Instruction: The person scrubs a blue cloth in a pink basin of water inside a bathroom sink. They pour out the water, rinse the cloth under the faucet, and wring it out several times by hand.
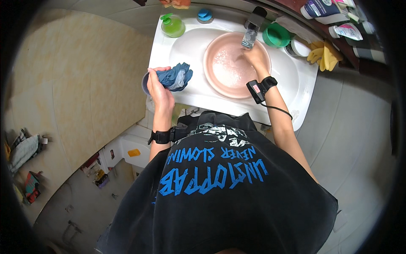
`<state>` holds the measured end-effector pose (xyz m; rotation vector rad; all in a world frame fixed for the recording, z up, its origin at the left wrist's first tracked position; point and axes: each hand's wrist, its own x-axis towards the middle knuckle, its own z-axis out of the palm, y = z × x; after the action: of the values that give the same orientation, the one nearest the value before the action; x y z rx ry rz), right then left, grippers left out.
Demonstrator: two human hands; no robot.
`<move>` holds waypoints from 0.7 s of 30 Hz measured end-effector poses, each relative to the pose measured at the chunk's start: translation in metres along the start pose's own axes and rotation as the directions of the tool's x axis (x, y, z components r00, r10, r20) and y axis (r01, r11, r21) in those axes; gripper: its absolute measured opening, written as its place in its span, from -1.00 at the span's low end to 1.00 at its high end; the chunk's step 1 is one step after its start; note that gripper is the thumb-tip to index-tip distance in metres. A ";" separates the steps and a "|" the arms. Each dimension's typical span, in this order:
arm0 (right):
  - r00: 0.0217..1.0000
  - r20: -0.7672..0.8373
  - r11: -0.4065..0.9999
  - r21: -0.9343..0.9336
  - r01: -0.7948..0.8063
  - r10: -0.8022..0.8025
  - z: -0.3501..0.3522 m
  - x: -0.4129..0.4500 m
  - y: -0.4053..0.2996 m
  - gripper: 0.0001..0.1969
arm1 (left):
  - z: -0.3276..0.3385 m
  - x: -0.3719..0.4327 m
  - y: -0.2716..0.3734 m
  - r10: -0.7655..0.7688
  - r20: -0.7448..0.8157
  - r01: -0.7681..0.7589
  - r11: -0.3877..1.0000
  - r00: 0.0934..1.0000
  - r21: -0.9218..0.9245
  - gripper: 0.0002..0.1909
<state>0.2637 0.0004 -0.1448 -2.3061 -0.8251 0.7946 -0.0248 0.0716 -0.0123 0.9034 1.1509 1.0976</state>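
Note:
A bundled blue cloth (174,76), with a paler patch on it, is held in my left hand (158,89) over the left rim of the white washbasin (196,95). Behind that palm shows the curved edge of a dark purplish round object (145,83), mostly hidden. My right hand (253,58) reaches over a pink plastic basin (207,71) that stands in the washbasin. The basin holds water with a rippled, glinting surface. The metal faucet (250,31) hangs over it and covers part of my right fingers, so their grip is unclear.
A green soap pump bottle (173,27) and a blue item (205,15) stand on the back ledge. Right of the faucet are a green cup (276,35), a white-lidded jar (299,47) and yellow rubber gloves (325,56). Tubes (320,8) lie on the shelf above.

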 end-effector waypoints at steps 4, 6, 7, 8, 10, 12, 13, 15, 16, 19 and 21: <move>0.896 -0.381 0.960 -0.240 0.145 -0.230 0.001 -0.003 0.047 -0.67 | -0.007 0.007 -0.013 0.028 -0.042 -0.027 0.999 0.999 0.019 -0.59; 0.919 -0.370 0.940 -0.341 0.001 -0.135 -0.005 -0.015 0.060 -0.65 | -0.008 0.008 -0.013 0.027 -0.050 -0.027 1.000 0.998 0.016 -0.59; 0.917 -0.374 0.938 -0.346 0.002 -0.140 -0.005 -0.017 0.071 -0.65 | -0.006 0.009 -0.013 0.004 -0.048 -0.004 1.000 0.999 0.001 -0.59; 0.934 -0.356 0.965 -0.255 -0.057 -0.040 -0.004 -0.019 0.083 -0.65 | -0.003 0.010 -0.012 -0.019 -0.045 0.018 1.000 0.999 -0.013 -0.59; 0.945 -0.323 0.980 -0.167 -0.106 0.047 -0.014 -0.026 0.079 -0.66 | -0.002 0.011 -0.010 -0.037 -0.039 0.036 0.999 0.999 -0.018 -0.59; 0.951 -0.205 0.972 0.002 -0.236 0.231 -0.039 -0.032 0.068 -0.69 | -0.001 0.011 -0.008 -0.055 -0.014 0.055 0.998 0.998 -0.024 -0.59; 0.950 -0.212 0.972 0.004 -0.233 0.229 -0.046 -0.038 0.063 -0.69 | 0.001 0.012 -0.008 -0.052 -0.009 0.052 0.998 0.999 -0.028 -0.59; 0.989 -0.083 0.968 0.230 -0.102 0.124 -0.062 -0.052 0.053 -0.70 | 0.003 0.012 -0.006 -0.043 0.013 0.044 0.999 0.999 -0.026 -0.59; 0.987 -0.074 0.921 0.375 -0.106 0.144 -0.069 -0.064 0.037 -0.72 | 0.004 0.013 -0.008 -0.040 0.017 0.041 0.999 0.999 -0.033 -0.59; 0.975 -0.216 0.994 0.082 0.072 -0.053 -0.077 -0.088 0.014 -0.74 | 0.008 0.015 -0.009 -0.066 0.020 0.067 0.997 0.998 -0.026 -0.59; 0.989 -0.149 0.988 0.157 0.002 0.022 -0.088 -0.107 -0.006 -0.77 | 0.009 0.016 -0.008 -0.093 0.036 0.095 0.994 0.995 -0.050 -0.59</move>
<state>0.2536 -0.0964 -0.0454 -2.2013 -0.6608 0.6557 -0.0136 0.0847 -0.0223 0.8166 1.1218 1.0278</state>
